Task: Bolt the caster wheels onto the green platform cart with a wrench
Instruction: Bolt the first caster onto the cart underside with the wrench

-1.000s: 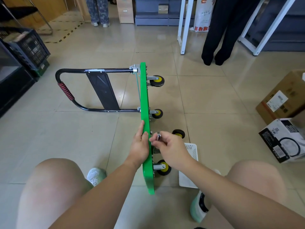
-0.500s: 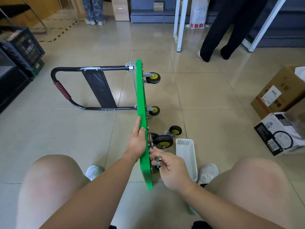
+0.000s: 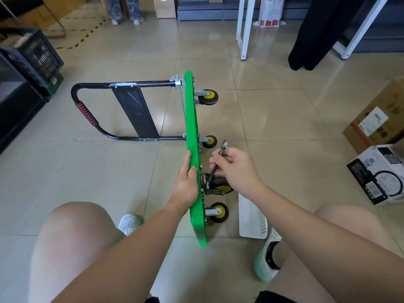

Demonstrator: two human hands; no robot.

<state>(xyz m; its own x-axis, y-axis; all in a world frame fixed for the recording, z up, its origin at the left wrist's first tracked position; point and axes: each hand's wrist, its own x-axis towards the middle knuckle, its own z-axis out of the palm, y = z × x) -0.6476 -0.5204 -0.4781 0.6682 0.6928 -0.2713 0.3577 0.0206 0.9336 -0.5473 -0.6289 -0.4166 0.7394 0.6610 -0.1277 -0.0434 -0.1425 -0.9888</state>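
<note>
Two hands (image 3: pixel 185 189), slim steel wrench (image 3: pixel 215 166)

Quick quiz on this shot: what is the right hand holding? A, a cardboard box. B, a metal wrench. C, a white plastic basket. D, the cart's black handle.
B: the right hand grips a slim metal wrench slanting down toward the caster wheel by the green platform, while the left hand steadies the platform's edge.
</note>
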